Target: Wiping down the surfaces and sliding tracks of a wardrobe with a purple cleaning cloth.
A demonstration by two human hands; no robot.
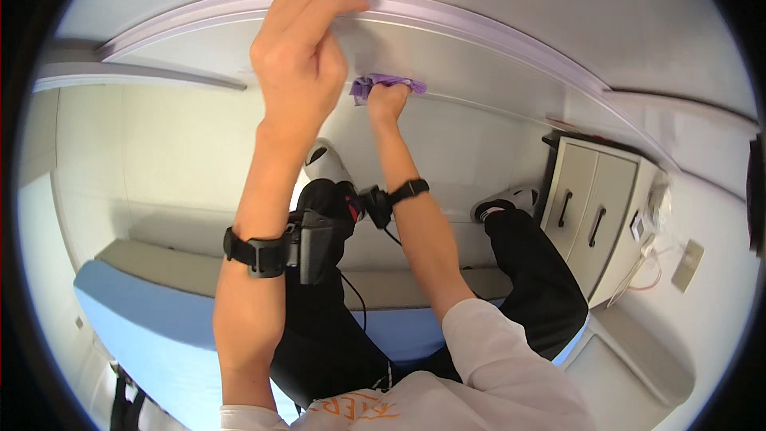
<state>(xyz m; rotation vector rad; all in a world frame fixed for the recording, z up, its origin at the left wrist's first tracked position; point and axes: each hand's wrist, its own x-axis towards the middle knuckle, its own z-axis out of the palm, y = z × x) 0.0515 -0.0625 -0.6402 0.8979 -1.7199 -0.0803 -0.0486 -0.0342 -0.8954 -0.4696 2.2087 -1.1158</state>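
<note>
My left hand (299,60) is raised to a long pale rail (479,28) on the wall in front of me. Its fingers curl over the rail, one stretched to the right along it. Lower down and a little to the right, my right hand (388,101) clutches a crumpled purple cloth (391,81). That cloth is pressed against the pale surface below the rail, near a thin seam. Part of the right hand's fingers is hidden by the bunched cloth.
At the right stands a white cabinet (578,199) with dark handles, next to cables and a wall socket plate (688,265). I sit on a bed with a blue cover (144,303), legs apart. A black strapped device (275,251) sits on my left forearm, another (379,203) on the right.
</note>
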